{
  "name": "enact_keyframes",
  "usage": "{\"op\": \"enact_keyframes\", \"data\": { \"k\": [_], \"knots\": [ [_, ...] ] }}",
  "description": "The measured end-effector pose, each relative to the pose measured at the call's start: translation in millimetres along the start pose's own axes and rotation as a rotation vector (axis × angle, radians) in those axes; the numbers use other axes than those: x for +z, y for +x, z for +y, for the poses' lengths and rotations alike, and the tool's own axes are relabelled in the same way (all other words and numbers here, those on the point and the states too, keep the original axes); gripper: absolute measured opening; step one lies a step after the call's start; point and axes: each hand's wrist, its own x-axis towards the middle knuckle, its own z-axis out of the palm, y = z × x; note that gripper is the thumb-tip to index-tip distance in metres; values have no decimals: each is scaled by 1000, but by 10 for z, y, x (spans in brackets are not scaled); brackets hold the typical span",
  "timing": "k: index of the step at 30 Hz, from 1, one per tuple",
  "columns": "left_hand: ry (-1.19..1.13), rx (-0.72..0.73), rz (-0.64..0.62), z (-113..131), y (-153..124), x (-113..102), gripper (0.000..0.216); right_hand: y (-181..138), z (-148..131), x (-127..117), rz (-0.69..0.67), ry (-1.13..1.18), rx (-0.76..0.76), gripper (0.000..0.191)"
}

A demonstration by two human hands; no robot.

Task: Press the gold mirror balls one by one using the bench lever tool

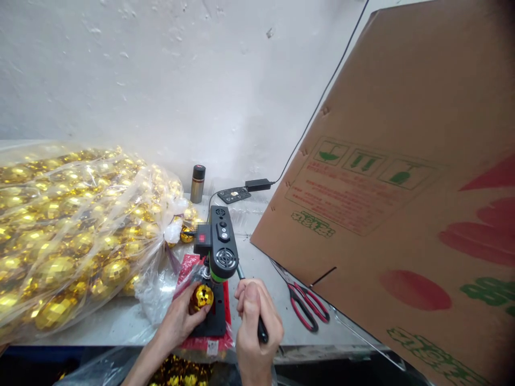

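Between the fingers and thumb of my left hand (181, 316) is a small gold mirrored ball (203, 296), held under the head of a black benchtop hand press (223, 246). My right hand (257, 321) is closed in a fist around the press lever (263, 331), whose black grip end shows below the fingers. The black base (213, 321) of the press stands on a red plastic sheet (227, 308). My left hand covers part of that base, and I cannot tell whether the ball touches the press tip.
A big clear bag (80, 230) full of gold mirrored balls lies at left. Behind the press stand a spray can (197, 184), a black control strip (234, 194) and a power adapter (258, 185). Red-handled scissors (306, 305) lie beside a large tilted cardboard box (382, 214). More gold pieces (181, 371) sit below the table edge.
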Motion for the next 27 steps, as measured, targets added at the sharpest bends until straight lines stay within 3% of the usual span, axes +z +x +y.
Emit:
{"op": "enact_keyframes", "data": {
  "k": [7,12,16,22,27],
  "knots": [
    [325,78,93,19,-11,245,50,2,18,-17,-14,-6,-28,34],
    [483,234,147,-66,39,316,44,4,42,-37,-31,-28,-97,32],
    [507,299,154,-142,90,262,44,-25,65,-55,-39,-46,-130,31],
    [490,285,101,-150,65,263,38,-118,134,-44,-17,-46,-101,32],
    [492,282,87,-149,65,270,39,-328,222,33,84,-34,-77,33]
  ]
}}
